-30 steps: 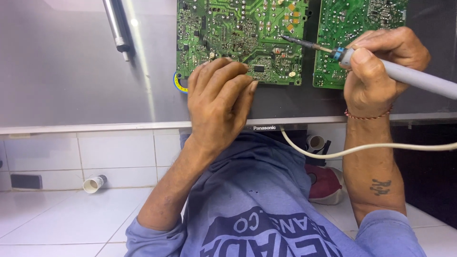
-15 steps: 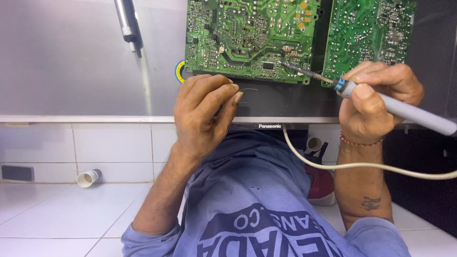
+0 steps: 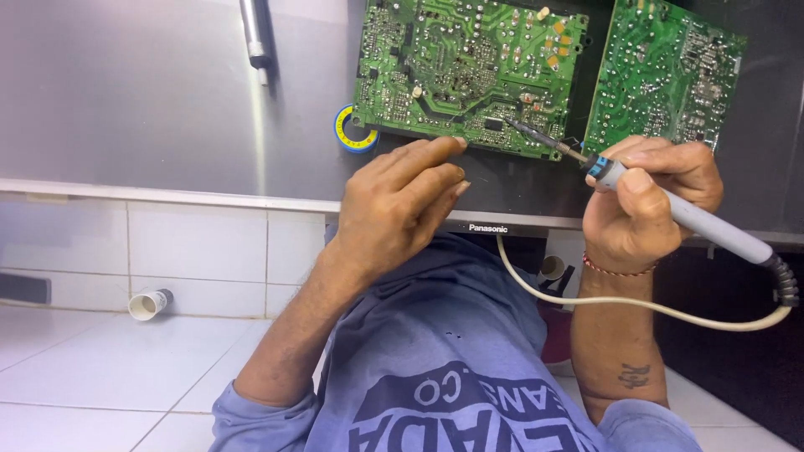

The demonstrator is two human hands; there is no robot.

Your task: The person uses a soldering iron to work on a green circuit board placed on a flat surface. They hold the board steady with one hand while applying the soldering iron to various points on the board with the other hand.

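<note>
Head view, right hand [image 3: 649, 205] fingers gripping grey soldering iron [image 3: 699, 222], tip on green circuit board [image 3: 469, 71], left hand [image 3: 398, 205] fingers loose, empty.

Counted: two green printed circuit boards [image 3: 469, 75] [image 3: 662, 79]; one grey-handled soldering iron [image 3: 678, 209]; one yellow-and-blue solder spool [image 3: 352, 134]; one white pipe stub [image 3: 149, 303], lower left; two hands [image 3: 402, 205] [image 3: 645, 209].

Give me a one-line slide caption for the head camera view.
Right hand holds a soldering iron tip on a green circuit board; left hand rests at its edge.
</note>
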